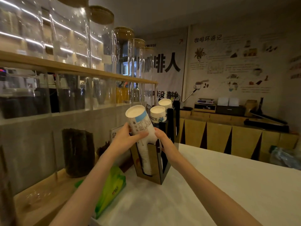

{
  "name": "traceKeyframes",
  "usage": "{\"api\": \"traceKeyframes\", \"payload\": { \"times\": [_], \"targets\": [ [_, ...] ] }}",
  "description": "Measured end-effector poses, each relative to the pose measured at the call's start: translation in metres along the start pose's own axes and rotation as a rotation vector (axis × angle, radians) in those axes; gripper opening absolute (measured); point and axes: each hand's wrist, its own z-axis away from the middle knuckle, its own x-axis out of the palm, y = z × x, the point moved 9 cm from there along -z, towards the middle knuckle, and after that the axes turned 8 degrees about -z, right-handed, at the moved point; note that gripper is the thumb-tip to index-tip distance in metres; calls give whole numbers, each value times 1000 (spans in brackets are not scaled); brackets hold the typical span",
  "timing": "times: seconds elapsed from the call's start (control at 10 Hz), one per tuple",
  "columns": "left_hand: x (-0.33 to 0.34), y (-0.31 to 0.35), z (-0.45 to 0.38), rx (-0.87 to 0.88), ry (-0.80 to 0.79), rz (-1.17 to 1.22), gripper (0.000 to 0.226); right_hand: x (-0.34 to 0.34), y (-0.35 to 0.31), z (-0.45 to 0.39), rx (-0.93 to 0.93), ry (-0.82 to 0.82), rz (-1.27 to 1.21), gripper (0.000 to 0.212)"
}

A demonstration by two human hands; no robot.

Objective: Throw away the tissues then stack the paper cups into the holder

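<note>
While both forearms reach in from the lower edge of the frame, the scene centres on a cup stack.
Left hand point(125, 139): wrapped around the left side of the stack of paper cups point(141, 126), fingers curled across its printed wall.
Right hand point(160, 136): pressed against the right side of the same stack, fingers closed on it just above the holder.
Stack of paper cups: upside down, white base uppermost, tilted toward the upper left; its lower part runs down inside the front slot of the holder point(153, 167).
Holder: a dark, open-fronted stand at the centre of the frame, standing on the white bench point(211, 185).
Other cup stacks: two more inverted stacks point(158, 114) rise from the slots behind, just right of and above the held one.
Green tissue pack point(112, 190): lies on the bench's left edge, lower left of the holder.
Dark jar point(78, 152): on the wooden ledge at the left.
Glass canisters point(101, 39): a row with wooden lids on the shelf, upper left.
Wall posters point(228, 62): upper right, above a wooden counter.
</note>
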Motion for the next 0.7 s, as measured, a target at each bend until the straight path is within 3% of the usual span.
{"api": "traceKeyframes", "payload": {
  "times": [0.2, 0.3, 0.4, 0.5, 0.7],
  "targets": [
    [-2, 2, 1, 46, 118, -64, 82, -5, 25, 22, 142, 9, 13, 51],
    [4, 8, 0, 72, 115, -221, 75, -4, 35, 27, 153, -51, 92, 51],
    [4, 22, -9, 92, 126, -375, 71, -13, 38, 27, 265, -105, 191, 77],
    [3, 56, -22, 180, 159, -483, 63, -32, 9, 28, 216, -135, 398, 74],
    [33, 151, -41, 409, 68, -534, 47, -77, -138, 71, -323, 7, 742, 44]
  ]
}}
